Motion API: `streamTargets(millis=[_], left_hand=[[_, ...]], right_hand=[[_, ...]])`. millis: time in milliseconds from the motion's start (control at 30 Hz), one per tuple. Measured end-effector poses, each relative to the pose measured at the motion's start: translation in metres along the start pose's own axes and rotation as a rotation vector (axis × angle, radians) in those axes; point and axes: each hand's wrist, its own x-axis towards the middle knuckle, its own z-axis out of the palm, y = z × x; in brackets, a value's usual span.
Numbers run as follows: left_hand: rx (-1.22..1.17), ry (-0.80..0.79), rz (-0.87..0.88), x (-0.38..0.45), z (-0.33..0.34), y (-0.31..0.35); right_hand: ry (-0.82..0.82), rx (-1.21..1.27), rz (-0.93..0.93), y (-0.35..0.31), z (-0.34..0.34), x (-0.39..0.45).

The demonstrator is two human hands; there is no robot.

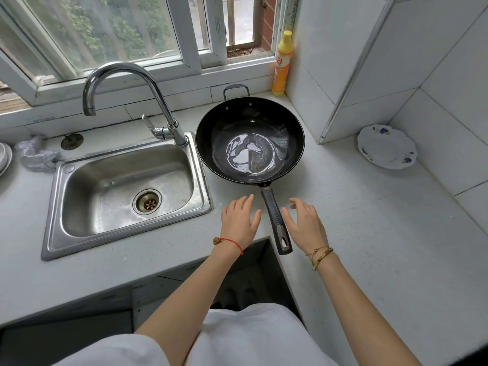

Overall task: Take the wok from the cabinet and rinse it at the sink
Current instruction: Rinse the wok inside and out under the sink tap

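Note:
A black wok (249,140) stands upright on the pale counter, just right of the steel sink (126,191). A shiny wet patch shows in its bottom. Its long dark handle (276,217) points toward me over the counter's front edge. My left hand (240,220) hovers left of the handle, fingers straight and holding nothing. My right hand (306,223) hovers right of the handle, fingers loosely spread, also holding nothing. Neither hand touches the handle. The chrome tap (132,96) arches over the sink's back left with no water running.
A yellow detergent bottle (282,64) stands in the corner behind the wok. A flowered plate (386,146) lies on the right counter by the tiled wall. A steel scourer (37,155) and dish edges (4,158) sit left of the sink. A dark open cabinet gap (250,276) lies below the counter.

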Motion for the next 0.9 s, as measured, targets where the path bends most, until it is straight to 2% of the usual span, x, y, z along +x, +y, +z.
streamTargets(millis=[133,300,533,733,900], left_hand=[[-0.161,-0.067,-0.053,0.009,0.003,0.006],[-0.473,-0.186,-0.154,0.026,0.009,0.014],[-0.733,-0.280,-0.321,0.044,0.017,0.020],[-0.848,-0.297,-0.336,0.050,0.023,0.019],[-0.925,-0.291,-0.325,0.049,0.023,0.019]], right_hand=[[-0.031,0.001,-0.005,-0.010,0.005,0.007],[-0.133,-0.019,0.049,-0.020,0.013,0.014],[-0.217,0.044,0.211,-0.029,0.022,0.022],[-0.232,0.011,0.277,-0.035,0.031,0.027],[-0.197,0.205,0.351,-0.036,0.038,0.026]])
